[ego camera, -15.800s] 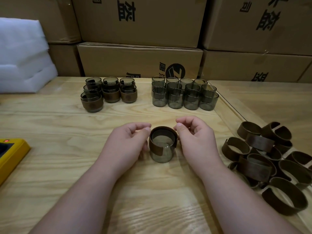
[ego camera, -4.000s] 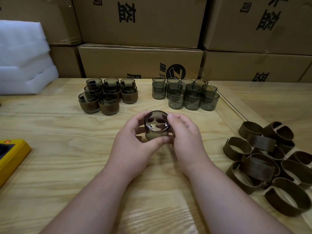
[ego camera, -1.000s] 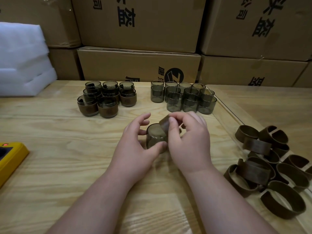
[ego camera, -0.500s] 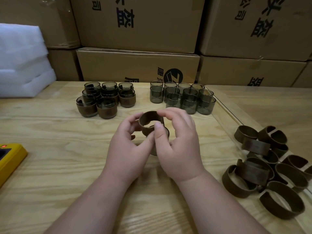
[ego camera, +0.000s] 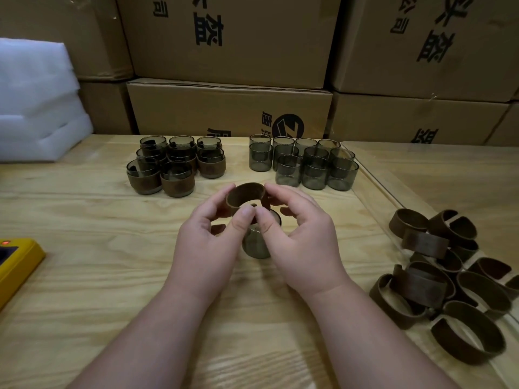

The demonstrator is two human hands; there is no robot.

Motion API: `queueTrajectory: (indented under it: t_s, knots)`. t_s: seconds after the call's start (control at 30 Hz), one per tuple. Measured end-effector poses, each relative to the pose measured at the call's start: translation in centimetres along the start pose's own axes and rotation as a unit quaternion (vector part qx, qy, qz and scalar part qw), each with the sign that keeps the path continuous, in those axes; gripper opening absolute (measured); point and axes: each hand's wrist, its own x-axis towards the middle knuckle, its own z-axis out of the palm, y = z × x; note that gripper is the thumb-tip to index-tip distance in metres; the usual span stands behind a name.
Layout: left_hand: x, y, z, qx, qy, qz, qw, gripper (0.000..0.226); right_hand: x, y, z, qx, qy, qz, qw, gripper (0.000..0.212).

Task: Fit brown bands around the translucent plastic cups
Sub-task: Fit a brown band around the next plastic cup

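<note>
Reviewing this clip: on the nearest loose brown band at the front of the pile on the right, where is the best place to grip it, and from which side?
Probably across the wall of the nearest loose brown band, one finger inside and the thumb outside, coming from above. It lies flat on the wooden table with its open hoop facing up, so the thin upper edge is exposed, and its near side is free of the other bands.

Most of the translucent cup (ego camera: 257, 245) is hidden behind the hands, so its seat on the counter cannot be told. The yellow device (ego camera: 16, 265) is cut off by the left edge. The cardboard boxes' (ego camera: 230, 37) print is cropped.
</note>
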Motion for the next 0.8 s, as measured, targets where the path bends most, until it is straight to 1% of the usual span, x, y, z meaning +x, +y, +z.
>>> queueTrajectory:
  t_s: [0.13,0.23,0.33,0.5,0.57,0.7,0.8]
  knots:
    - [0.14,-0.16,-0.07,-0.033,0.030,-0.018,0.999,0.053,0.18,0.18,-0.43,0.009,-0.014,0.003,1.000,0.039]
    - [0.06,0.01,0.04,-0.065,0.046,-0.017,0.997,0.043,0.11,0.12,-0.40,0.031,-0.032,0.031,0.999,0.043]
    - [0.00,0.01,0.15,-0.086,0.035,-0.015,0.996,0.039,-0.02,0.10,-0.24,0.051,-0.029,0.041,0.997,0.041]
    - [0.11,-0.21,0.10,-0.064,0.004,-0.014,0.998,0.039,0.12,0.12,-0.35,0.056,-0.022,0.055,0.997,0.036]
    - [0.13,-0.28,0.12,-0.057,0.007,-0.014,0.998,0.040,0.12,0.06,-0.45,0.054,-0.021,0.058,0.997,0.037]
    - [0.19,-0.12,0.02,-0.061,0.017,-0.015,0.998,0.031,0.09,0.03,-0.72,0.051,-0.025,0.063,0.996,0.038]
    - [0.05,0.11,-0.06,-0.042,0.022,-0.007,0.999,0.038,0.11,0.14,-1.07,0.049,-0.029,0.068,0.996,0.035]
